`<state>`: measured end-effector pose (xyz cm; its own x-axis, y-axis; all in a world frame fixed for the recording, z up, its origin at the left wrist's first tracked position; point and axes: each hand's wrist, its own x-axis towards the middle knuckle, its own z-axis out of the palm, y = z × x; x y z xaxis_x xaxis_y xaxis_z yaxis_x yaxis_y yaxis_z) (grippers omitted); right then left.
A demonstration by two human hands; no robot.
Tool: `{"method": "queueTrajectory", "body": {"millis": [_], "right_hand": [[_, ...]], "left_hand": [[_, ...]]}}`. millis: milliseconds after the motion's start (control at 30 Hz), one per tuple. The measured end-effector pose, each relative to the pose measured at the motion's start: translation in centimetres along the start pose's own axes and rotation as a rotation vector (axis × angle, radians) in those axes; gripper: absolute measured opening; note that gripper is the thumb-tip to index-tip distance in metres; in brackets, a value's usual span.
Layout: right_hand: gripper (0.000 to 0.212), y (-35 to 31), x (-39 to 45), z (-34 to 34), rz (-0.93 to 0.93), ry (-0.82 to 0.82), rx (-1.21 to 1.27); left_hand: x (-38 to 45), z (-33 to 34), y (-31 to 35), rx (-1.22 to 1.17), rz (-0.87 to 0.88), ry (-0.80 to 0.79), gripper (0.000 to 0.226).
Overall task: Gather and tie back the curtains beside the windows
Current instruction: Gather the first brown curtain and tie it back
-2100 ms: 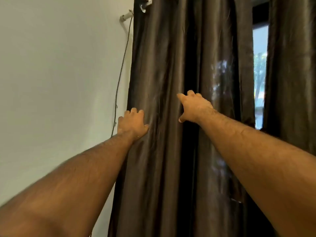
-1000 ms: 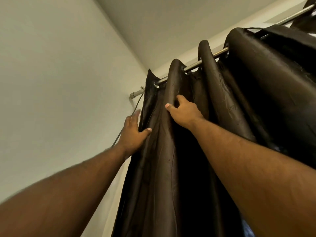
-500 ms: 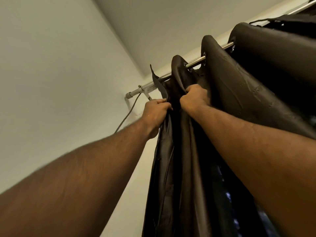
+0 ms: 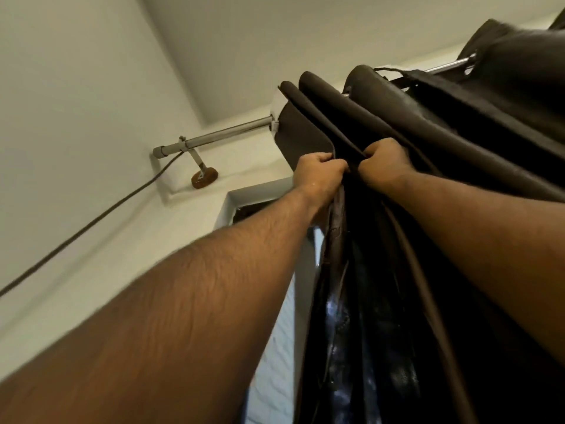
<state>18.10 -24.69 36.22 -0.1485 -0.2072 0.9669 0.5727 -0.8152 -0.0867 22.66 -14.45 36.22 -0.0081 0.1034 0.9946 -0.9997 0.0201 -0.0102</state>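
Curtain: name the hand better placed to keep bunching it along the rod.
Left, probably. The left hand grips the curtain at its outer edge, beside the bare rod. The right hand grips folds already packed together.

I have both arms stretched up and forward, forearms bare. My left hand (image 4: 319, 175) is curled into a fist, knuckles upward, gripping cloth. My right hand (image 4: 385, 163) is fisted the same way just beside it, the two hands nearly touching at equal height.
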Motion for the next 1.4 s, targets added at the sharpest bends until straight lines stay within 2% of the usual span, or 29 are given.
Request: {"method": "queueTrajectory", "body": {"millis": [167,233,300,500,633,800,900,1100,1233,1400], "right_hand": [[0.022,-0.5,-1.1,-1.6,-0.260,0.094,0.245],[0.022,-0.9,-1.0,-2.2,-0.303,0.113,0.288],[0.024,-1.0,-0.6,-2.8,-0.334,0.152,0.226],[0.025,-1.3,0.9,-2.8,-0.297,0.189,0.051],[0.036,-2.0,1.5,-2.7,-0.184,0.165,-0.045],[0.042,-3.2,1.4,-1.6,0.013,-0.001,0.030],[0.042,-3.7,1.0,0.0,0.030,-0.059,0.027],[0.025,-6.1,0.7,4.8,-0.002,-0.147,0.079],[0.026,-10.0,0.0,8.9,-0.065,-0.165,0.133],[0.033,-15.3,-1.1,12.7,-0.121,-0.313,0.162]], "left_hand": [[0.8,0.0,1.9,0.070,-0.087,0.294,0.034],[1.4,-0.7,2.0,0.099,-0.092,0.338,0.041],[1.8,-1.2,2.1,0.110,-0.097,0.335,0.049],[2.2,-2.3,2.1,0.127,-0.083,0.346,0.039],[2.6,-3.1,1.5,0.010,-0.083,0.372,0.029],[2.8,-6.0,0.4,-0.090,-0.096,0.358,0.037],[2.7,-8.6,-0.4,-0.110,-0.094,0.343,0.039],[2.6,-13.3,-1.9,-0.008,-0.077,0.355,0.056],[2.2,-15.9,-2.5,-0.063,-0.086,0.219,0.034],[1.1,-19.2,-2.9,-0.044,-0.095,0.067,0.027]]}}
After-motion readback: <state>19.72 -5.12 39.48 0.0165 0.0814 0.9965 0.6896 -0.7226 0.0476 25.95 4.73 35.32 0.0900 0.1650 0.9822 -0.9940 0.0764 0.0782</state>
